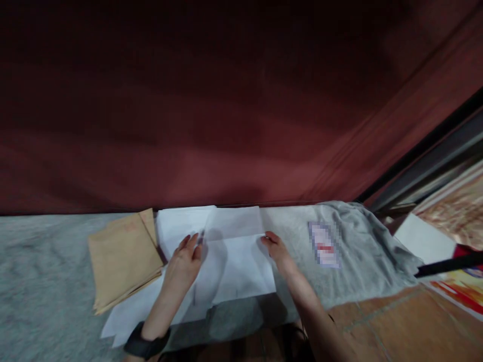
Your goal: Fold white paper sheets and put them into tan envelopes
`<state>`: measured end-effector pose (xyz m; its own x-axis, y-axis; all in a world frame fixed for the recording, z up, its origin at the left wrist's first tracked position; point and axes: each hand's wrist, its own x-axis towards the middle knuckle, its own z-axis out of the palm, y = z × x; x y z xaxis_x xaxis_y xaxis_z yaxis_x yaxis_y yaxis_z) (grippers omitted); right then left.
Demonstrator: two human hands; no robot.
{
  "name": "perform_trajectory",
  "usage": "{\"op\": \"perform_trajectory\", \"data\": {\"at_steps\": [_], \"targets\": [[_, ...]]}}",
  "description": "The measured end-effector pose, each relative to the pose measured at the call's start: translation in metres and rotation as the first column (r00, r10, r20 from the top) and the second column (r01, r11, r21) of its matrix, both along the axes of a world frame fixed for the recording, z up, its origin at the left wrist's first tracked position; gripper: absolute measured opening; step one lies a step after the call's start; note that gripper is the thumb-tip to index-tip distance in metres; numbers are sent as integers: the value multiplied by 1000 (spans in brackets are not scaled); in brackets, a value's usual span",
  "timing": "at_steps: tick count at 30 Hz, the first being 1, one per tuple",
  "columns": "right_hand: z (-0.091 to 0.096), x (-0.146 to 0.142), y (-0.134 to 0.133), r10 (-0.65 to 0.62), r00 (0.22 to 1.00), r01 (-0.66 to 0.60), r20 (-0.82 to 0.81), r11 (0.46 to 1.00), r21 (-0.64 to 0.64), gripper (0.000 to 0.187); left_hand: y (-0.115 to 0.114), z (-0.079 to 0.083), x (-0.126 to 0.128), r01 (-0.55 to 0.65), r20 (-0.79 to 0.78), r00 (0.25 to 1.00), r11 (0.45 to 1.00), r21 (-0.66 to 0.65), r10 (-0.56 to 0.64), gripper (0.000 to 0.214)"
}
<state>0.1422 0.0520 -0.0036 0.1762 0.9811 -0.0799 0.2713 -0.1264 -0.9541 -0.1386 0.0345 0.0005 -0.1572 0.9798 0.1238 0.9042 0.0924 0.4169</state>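
Sheet, white [243, 266], one: creased across the upper part, located at mid-bench between the two hands, overlapping further white papers [184, 217] to its left. Right hand [276, 246]: thumb and fingers pinched on the sheet's right edge, near the crease. Left hand [184, 264]: fingers curled, slightly parted, at the sheet's left edge; whether they grip it cannot be told. Wristband [146, 342], black, on left wrist. Brown paper stack [124, 256]: left of the white papers, edges uneven. Bench [41, 266]: grey covering, rumpled at the right end. Blurred rectangular item [324, 245], pale with red mark: right of right hand, apart. Backdrop [226, 171]: dark red fabric. Floor [407, 322]: orange-brown tiles, lower right.
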Motion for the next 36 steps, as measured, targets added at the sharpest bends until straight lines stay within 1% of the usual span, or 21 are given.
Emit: {"op": "perform_trajectory", "data": {"at_steps": [3, 5, 7, 10, 13, 15, 18, 21, 23, 25, 26, 27, 28, 30, 31, 33, 34, 36], "targets": [[-2, 43, 2, -7, 1000, 8, 28, 998, -56, 30, -2, -10, 16, 94, -7, 996, 996, 2, -94, 47], [-4, 64, 2, -18, 997, 23, 74, 997, -71, 28, -3, -18, 29, 162, -2, 987, 987, -1, -162, 47], [-9, 77, 2, -30, 991, 39, 130, 997, -74, 25, -5, -25, 43, 219, 14, 976, 976, 6, -219, 47], [-18, 81, 2, -44, 974, 57, 220, 997, -52, 23, -8, -36, 68, 296, 26, 954, 954, 39, -298, 47], [-28, 74, -2, -50, 951, 59, 305, 998, -20, 21, -15, -45, 95, 374, -5, 927, 925, 66, -374, 48], [-34, 67, -5, -48, 935, 52, 352, 999, -3, 23, -20, -49, 112, 400, -53, 916, 912, 85, -397, 49], [-39, 59, -10, -33, 914, 33, 405, 999, 7, 30, -28, -50, 131, 432, -148, 898, 896, 103, -415, 51], [-39, 60, -17, -27, 895, 25, 445, 1000, 11, 38, -32, -50, 141, 450, -228, 878, 888, 92, -421, 51], [-35, 62, -21, -58, 868, 44, 493, 998, 39, 43, -33, -50, 145, 446, -261, 873, 892, 79, -413, 52], [-31, 59, -24, -111, 813, 52, 572, 992, 119, 45, -34, -53, 148, 424, -278, 878, 903, 73, -390, 54], [-29, 54, -26, -133, 784, 36, 606, 985, 170, 45, -35, -54, 150, 413, -284, 881, 908, 73, -378, 56], [-28, 47, -27, -138, 766, -2, 628, 976, 217, 45, -35, -56, 152, 400, -289, 885, 913, 75, -364, 57], [-28, 37, -29, -108, 776, -63, 621, 967, 247, 46, -35, -59, 154, 390, -294, 889, 918, 79, -352, 58], [-30, 13, -32, 5, 805, -202, 593, 942, 266, 49, -36, -63, 157, 385, -314, 886, 918, 91, -341, 60], [-32, 2, -34, 65, 801, -272, 595, 925, 265, 49, -36, -65, 159, 394, -327, 880, 914, 97, -345, 61], [-36, -15, -38, 176, 752, -411, 635, 879, 243, 49, -37, -68, 160, 418, -352, 864, 902, 107, -359, 62], [-38, -19, -39, 193, 735, -435, 650, 869, 234, 49, -37, -69, 160, 423, -359, 860, 900, 107, -361, 62], [-42, -17, -40, 178, 705, -442, 686, 867, 229, 49, -37, -68, 158, 395, -355, 872, 913, 102, -337, 61]]}}
